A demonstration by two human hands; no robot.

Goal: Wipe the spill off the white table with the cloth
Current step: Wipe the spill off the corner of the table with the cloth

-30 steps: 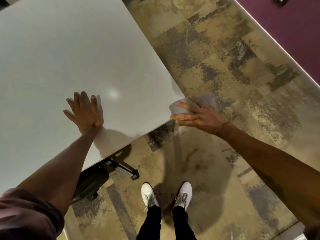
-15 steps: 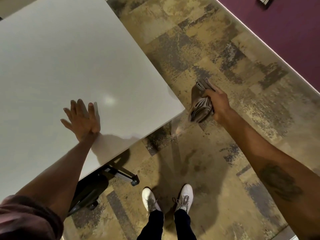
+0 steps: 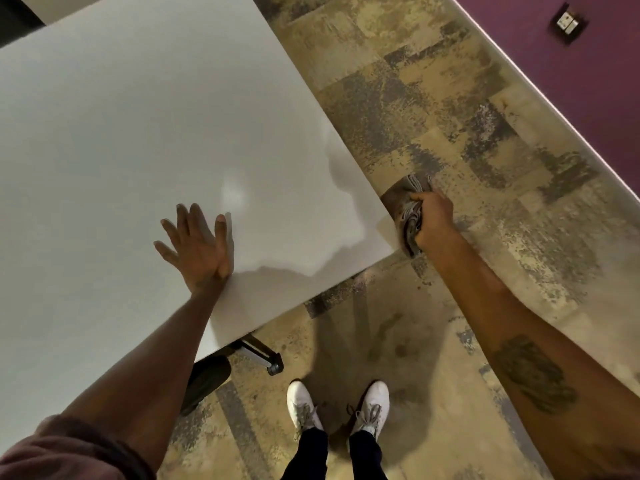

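The white table fills the upper left of the head view, its near right corner at the centre. My left hand lies flat on the tabletop near the front edge, fingers spread. My right hand is closed around a crumpled grey-brown cloth, held just off the table's right corner, over the floor. A faint pale patch shows on the tabletop above my left hand; I cannot tell whether it is liquid or a light reflection.
A black chair with a wheeled leg sits under the table's front edge. Mottled tan-and-grey carpet covers the floor. My white shoes stand below. A purple wall with an outlet runs along the upper right.
My right hand has lifted the cloth off the table corner, bunched it up over the floor, and now brought it back beside the corner. My left hand stays flat on the table.
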